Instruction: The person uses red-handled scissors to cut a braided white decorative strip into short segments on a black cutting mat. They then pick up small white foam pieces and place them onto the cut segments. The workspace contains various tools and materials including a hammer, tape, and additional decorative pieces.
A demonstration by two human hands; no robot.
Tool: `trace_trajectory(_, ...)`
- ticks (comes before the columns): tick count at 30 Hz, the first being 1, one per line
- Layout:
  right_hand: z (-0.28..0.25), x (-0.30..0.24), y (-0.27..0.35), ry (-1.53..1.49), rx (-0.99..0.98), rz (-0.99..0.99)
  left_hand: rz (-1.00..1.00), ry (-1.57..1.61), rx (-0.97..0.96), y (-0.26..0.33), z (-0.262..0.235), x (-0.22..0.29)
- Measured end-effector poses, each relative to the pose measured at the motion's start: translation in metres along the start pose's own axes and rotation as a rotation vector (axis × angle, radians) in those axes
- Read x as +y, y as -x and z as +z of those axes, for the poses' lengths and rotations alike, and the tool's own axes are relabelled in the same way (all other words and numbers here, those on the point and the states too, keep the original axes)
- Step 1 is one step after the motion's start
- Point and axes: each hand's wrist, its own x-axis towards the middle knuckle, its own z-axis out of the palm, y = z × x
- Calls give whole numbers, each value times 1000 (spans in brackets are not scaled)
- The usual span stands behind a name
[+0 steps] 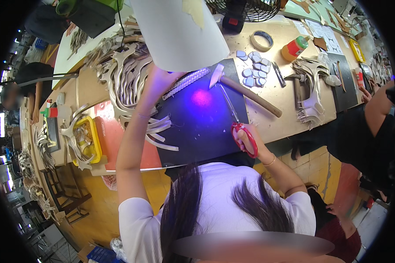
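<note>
The scissors [236, 127] have bright red looped handles and long, slim shiny blades that are close together and point away from the person, over the dark mat [191, 144] on the worktop [267, 120]. The right hand [249, 139] is curled around the handles, with fingers through the loops. The left hand [159, 81] is beside a silvery braided strip [186, 83]; its fingertips are partly hidden, so I cannot tell whether they pinch it. Loose pale strap ends [162, 127] trail below that wrist.

A hammer [254, 97] with a wooden handle lies slantwise, its head near the blade tips. A large white cylinder [184, 37] hangs over the far side, blocking some of the view. Beyond the hammer are rounded blue-grey pieces [256, 70], a tape roll [254, 42] and an orange bottle [292, 50] with a green cap.
</note>
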Motion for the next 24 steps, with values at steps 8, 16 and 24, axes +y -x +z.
trace_trajectory(8,5,7,1,-18,89,-3,195,-236,45,-22,64,-59)
trace_trajectory(16,5,15,-3,-24,106,-5,354,-586,196,-125,94,-106)
trace_trajectory(24,9,12,-2,-11,183,16,441,-583,73,-143,88,-63)
